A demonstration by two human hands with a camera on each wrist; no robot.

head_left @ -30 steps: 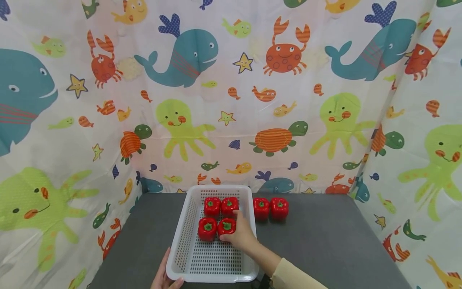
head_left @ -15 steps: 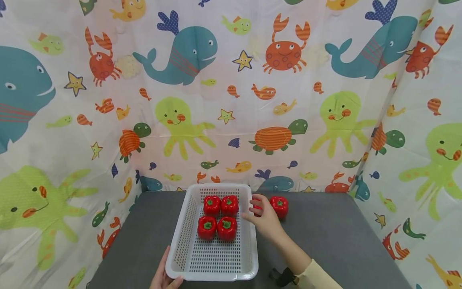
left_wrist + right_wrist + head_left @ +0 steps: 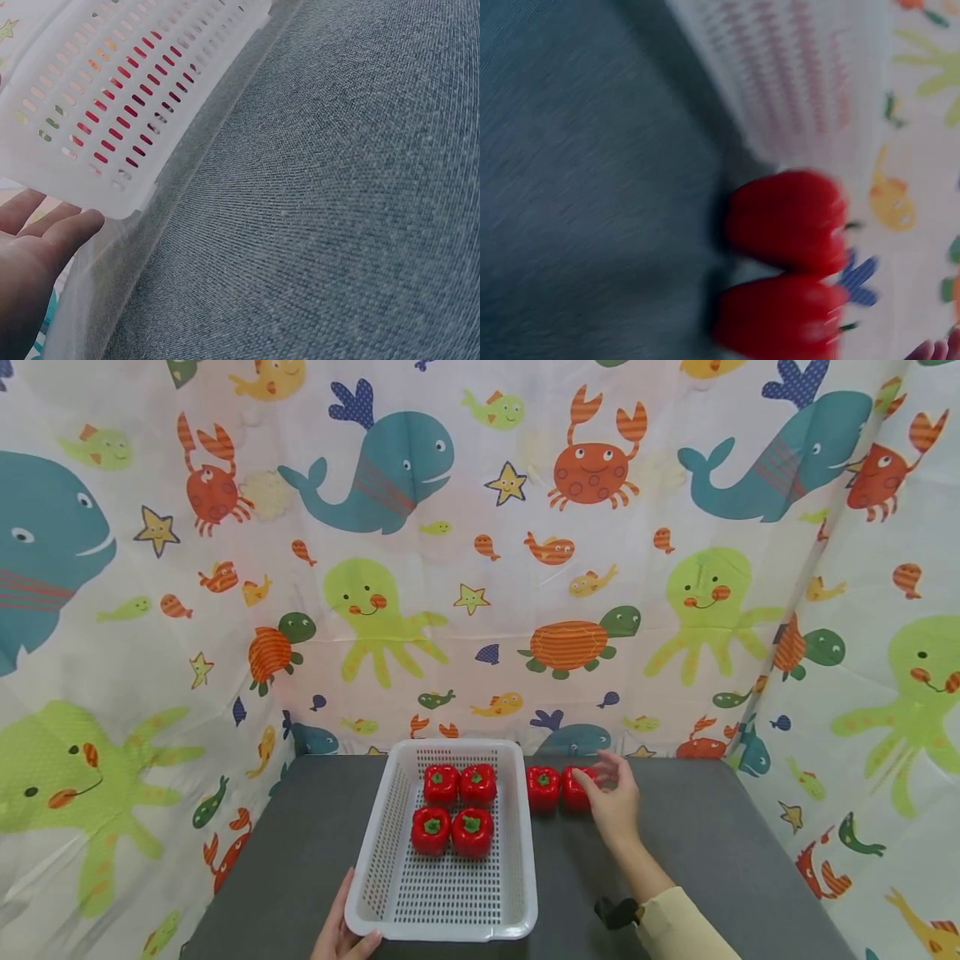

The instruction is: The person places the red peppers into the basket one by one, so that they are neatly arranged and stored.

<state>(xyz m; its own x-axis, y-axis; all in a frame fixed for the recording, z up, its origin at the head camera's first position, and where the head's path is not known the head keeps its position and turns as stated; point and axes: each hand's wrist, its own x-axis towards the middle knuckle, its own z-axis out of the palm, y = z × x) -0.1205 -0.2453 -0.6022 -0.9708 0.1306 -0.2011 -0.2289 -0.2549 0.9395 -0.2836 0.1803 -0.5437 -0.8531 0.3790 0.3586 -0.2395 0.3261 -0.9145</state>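
Observation:
Several red bell peppers (image 3: 472, 832) stand in a white perforated plastic basket (image 3: 442, 931), grouped toward its far half. Two more red bell peppers, one nearer the basket (image 3: 543, 789) and one farther right (image 3: 573, 793), stand side by side on the table. My left hand (image 3: 339, 927) holds the basket's near left corner, thumb at the front and fingers along the left side. By the rightmost pepper, my right hand (image 3: 617, 797) has its thumb and fingers spread apart, partly covering it in the head view. In the right wrist view the right fingertips (image 3: 937, 351) show apart from both peppers.
A dark grey cloth (image 3: 675, 835) covers the table. A white curtain (image 3: 465, 710) printed with sea animals hangs behind and on both sides. A black strap (image 3: 617, 912) is at the right wrist, by the yellow sleeve (image 3: 682, 927).
My right hand has left the near right pepper in the basket and moved right, past the first outside pepper, to the rightmost one. The left hand has stayed at the basket corner.

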